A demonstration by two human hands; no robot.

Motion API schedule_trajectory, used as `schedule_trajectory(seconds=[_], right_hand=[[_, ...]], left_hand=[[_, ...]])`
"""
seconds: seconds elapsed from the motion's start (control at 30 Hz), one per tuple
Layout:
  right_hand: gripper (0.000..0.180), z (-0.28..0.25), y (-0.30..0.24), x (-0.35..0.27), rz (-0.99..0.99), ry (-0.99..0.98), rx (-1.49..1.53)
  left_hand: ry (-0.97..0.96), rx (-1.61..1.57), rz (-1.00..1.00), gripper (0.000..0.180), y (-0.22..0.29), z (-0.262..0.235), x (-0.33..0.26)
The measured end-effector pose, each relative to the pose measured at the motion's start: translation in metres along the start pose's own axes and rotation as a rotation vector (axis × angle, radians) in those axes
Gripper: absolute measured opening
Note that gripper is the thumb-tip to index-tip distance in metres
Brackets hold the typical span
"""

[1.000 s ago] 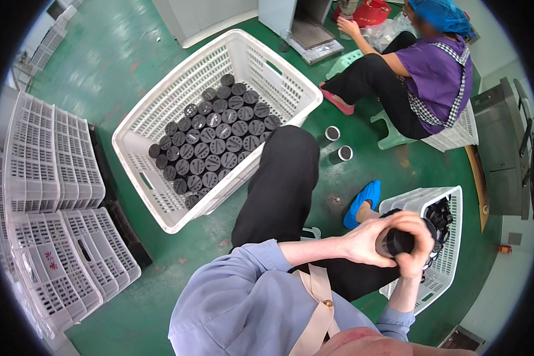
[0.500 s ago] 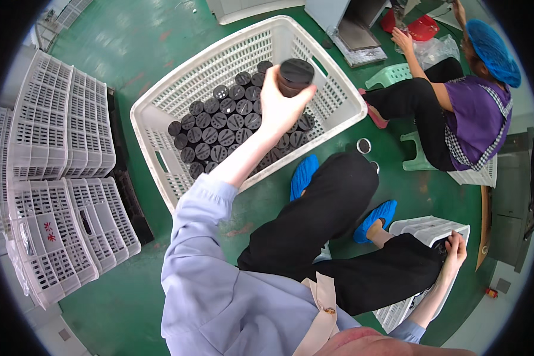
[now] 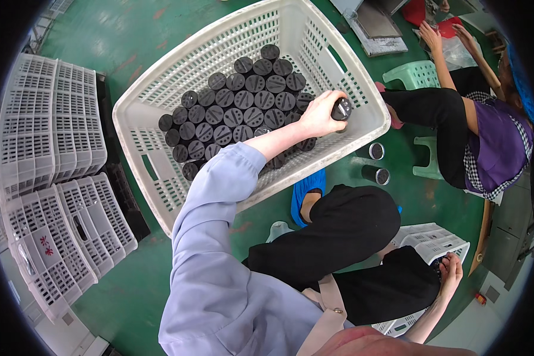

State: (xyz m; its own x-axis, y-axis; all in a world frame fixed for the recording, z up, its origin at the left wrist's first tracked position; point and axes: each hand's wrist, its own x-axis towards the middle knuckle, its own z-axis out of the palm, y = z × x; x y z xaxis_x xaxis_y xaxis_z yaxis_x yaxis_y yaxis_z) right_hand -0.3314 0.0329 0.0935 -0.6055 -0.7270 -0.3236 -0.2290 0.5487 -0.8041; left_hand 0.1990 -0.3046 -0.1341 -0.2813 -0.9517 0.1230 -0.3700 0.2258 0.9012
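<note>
Fingers of my left hand (image 3: 321, 114) wrap a black cylinder (image 3: 342, 109) over the white basket (image 3: 362, 127); rigid, probably light, best gripped round its side. Right hand (image 3: 451, 273) in small crate (image 3: 424, 237), grip unclear.

The right hand (image 3: 450, 274) reaches into a small white crate (image 3: 433, 238) whose contents are hidden behind the person's leg; its fingertips cannot be seen. The left hand (image 3: 319, 114) covers most of a black cylinder (image 3: 342, 109). The co-worker (image 3: 486, 136) is cut off at the frame's rim.
</note>
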Motion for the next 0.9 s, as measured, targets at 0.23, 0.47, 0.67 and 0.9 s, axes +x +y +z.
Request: schedule_trajectory(seconds=[0.23,0.47,0.67,0.9], right_hand=[[0.027,0.007,-0.01,0.005,0.044,-0.057,0.03],[0.026,0.019,-0.013,0.001,0.032,-0.068,0.04],[0.026,0.02,0.003,-0.006,0.018,-0.083,0.089],[0.028,-0.009,0.025,-0.024,-0.047,-0.023,0.067]], left_hand=[[-0.339,0.245,0.11,0.072,-0.041,0.029,0.015],[-0.791,0.584,0.069,0.086,-0.066,0.04,0.031],[-0.251,0.371,0.052,0.053,-0.025,-0.014,0.02],[-0.296,-0.21,0.734,0.041,0.274,-0.065,-0.083]])
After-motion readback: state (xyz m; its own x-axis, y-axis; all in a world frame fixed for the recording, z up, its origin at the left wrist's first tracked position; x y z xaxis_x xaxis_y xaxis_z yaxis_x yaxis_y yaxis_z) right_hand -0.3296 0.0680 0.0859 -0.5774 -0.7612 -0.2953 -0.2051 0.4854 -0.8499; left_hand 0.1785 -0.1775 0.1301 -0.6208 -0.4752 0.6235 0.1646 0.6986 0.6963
